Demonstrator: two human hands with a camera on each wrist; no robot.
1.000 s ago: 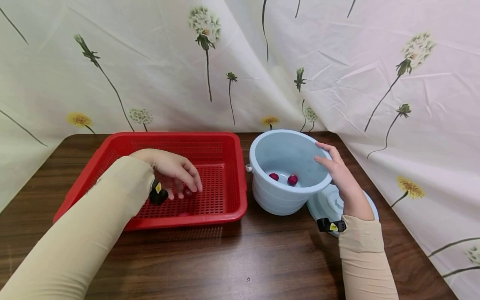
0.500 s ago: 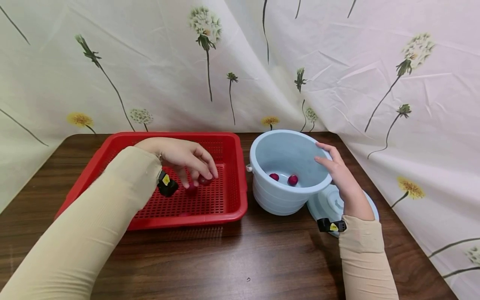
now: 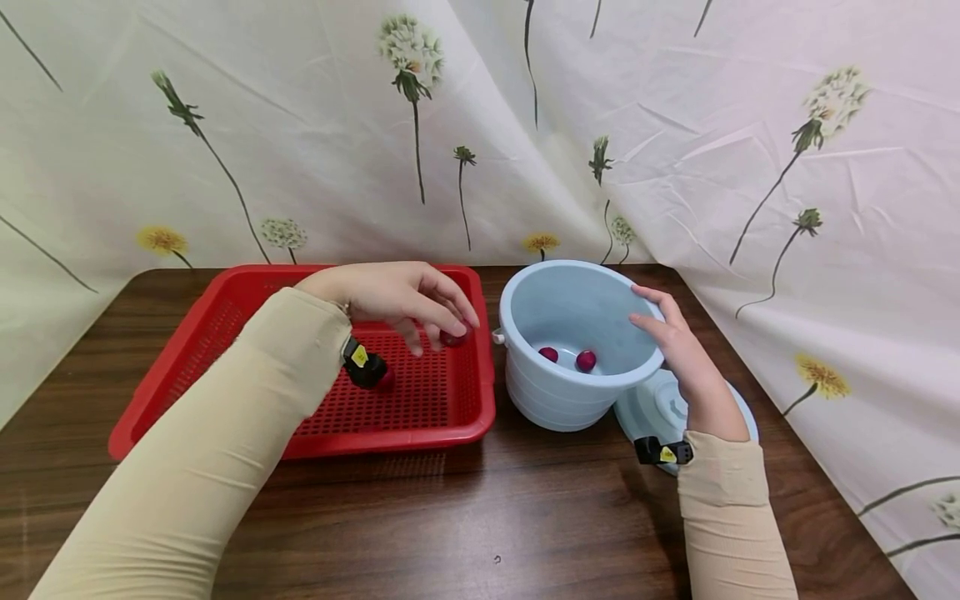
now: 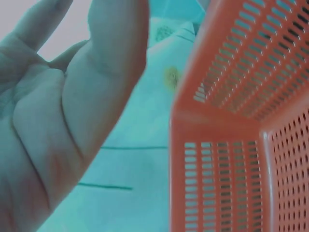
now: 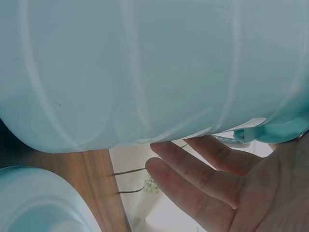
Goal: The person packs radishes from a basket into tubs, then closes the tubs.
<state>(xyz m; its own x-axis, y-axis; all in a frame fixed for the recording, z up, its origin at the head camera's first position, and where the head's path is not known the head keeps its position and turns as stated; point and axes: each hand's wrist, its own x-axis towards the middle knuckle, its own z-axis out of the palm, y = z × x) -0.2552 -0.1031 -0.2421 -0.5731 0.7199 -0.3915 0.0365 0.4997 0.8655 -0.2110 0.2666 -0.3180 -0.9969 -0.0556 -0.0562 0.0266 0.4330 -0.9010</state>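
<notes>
My left hand (image 3: 405, 300) pinches a small round dark-red fruit, like a plum (image 3: 453, 337), at its fingertips, above the right end of the red perforated basket (image 3: 420, 438). Another such fruit (image 3: 386, 382) lies on the basket floor, partly behind the wrist camera. My right hand (image 3: 671, 333) grips the rim of a light blue bucket (image 3: 570, 400), thumb over the inside, other fingers along the outer wall (image 5: 145, 72) in the right wrist view. Two dark-red fruits (image 3: 585, 360) lie at the bucket's bottom. The left wrist view shows the palm (image 4: 53, 125) but not the held fruit.
A light blue lid (image 3: 647, 408) lies on the dark wooden table (image 3: 495, 508), beside the bucket and partly under the right forearm. The basket's right rim stands close to the bucket's left side. A floral cloth (image 3: 322, 125) hangs behind.
My left hand has risen from the basket floor and moved right, carrying a dark-red fruit towards the basket's right wall. My right hand and the bucket have stayed put.
</notes>
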